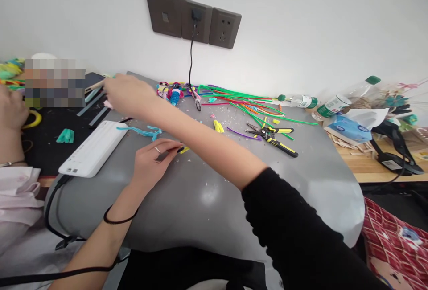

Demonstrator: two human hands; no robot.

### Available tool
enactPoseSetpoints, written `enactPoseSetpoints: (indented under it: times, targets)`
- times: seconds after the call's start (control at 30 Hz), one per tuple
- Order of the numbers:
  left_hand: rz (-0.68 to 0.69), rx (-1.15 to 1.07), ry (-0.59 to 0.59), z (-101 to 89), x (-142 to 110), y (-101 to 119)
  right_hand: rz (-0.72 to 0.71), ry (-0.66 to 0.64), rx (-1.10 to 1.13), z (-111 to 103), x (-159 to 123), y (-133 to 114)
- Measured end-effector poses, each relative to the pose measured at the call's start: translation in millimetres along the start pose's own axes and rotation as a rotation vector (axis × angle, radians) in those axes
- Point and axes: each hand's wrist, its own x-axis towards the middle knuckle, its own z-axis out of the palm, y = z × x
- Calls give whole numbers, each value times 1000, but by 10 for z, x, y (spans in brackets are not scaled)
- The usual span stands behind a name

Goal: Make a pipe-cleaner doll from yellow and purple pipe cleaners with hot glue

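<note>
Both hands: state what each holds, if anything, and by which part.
The left hand pinches a small yellow piece by one end; whether the right hand holds anything cannot be told.

Left of centre, the left hand [155, 154] pinches a small yellow piece [185, 150] over the grey table [214, 218]. The right hand [129, 96] stretches to the upper left; yellow-and-black pliers [277, 144] lie right of centre, near green stems [234, 93].
</note>
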Motion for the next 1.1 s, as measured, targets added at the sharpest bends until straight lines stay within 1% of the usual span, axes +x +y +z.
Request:
enactPoseSetpoints:
  times: [0.03,0.1,0.13,0.17,0.2,0.23,0.27,0.3,0.33,0.37,0.4,0.47,0.53,0.63,0.7,0.77,0.87,0.93,1.0,1.1]
  targets:
    - [-34,-9,14,-13,-16,33,-11,-12,-37,-244,-260,46]
    - [-98,-7,68,-37,-66,118,22,179,3,-704,-904,158]
    - [-109,1,107,-43,-98,173,76,275,69,-877,-1259,216]
    - [-101,5,158,-40,-130,240,150,354,163,-992,-1612,267]
    - [-78,-4,210,-27,-161,318,224,394,276,-1040,-1946,305]
    - [-50,-29,265,-5,-188,407,280,405,392,-1026,-2248,324]
    - [-45,-68,309,27,-209,506,323,379,492,-961,-2507,322]
    - [-70,-108,329,65,-223,612,367,352,556,-861,-2717,299]
    - [-121,-131,350,107,-230,720,394,344,591,-744,-2876,260]
    - [-183,-149,343,151,-230,826,405,340,616,-629,-2989,211]
    - [-229,-173,327,192,-225,923,403,348,624,-529,-3059,157]
    - [-265,-231,307,261,-209,1081,395,416,603,-409,-3111,65]
    - [-299,-286,302,304,-196,1180,398,480,579,-390,-3102,18]
    - [-391,-341,290,312,-197,1235,387,514,565,-443,-3078,25]
    - [-433,-369,267,291,-202,1233,363,515,564,-468,-3079,51]
    - [-444,-386,232,261,-200,1216,354,508,553,-475,-3089,71]
    - [-417,-403,163,207,-178,1173,358,479,498,-491,-3107,85]
    - [-398,-429,114,160,-157,1131,329,459,455,-525,-3116,90]
    - [-380,-455,42,95,-139,1080,269,426,411,-577,-3122,98]
    - [-319,-423,-122,-28,-113,1005,137,347,324,-667,-3133,116]
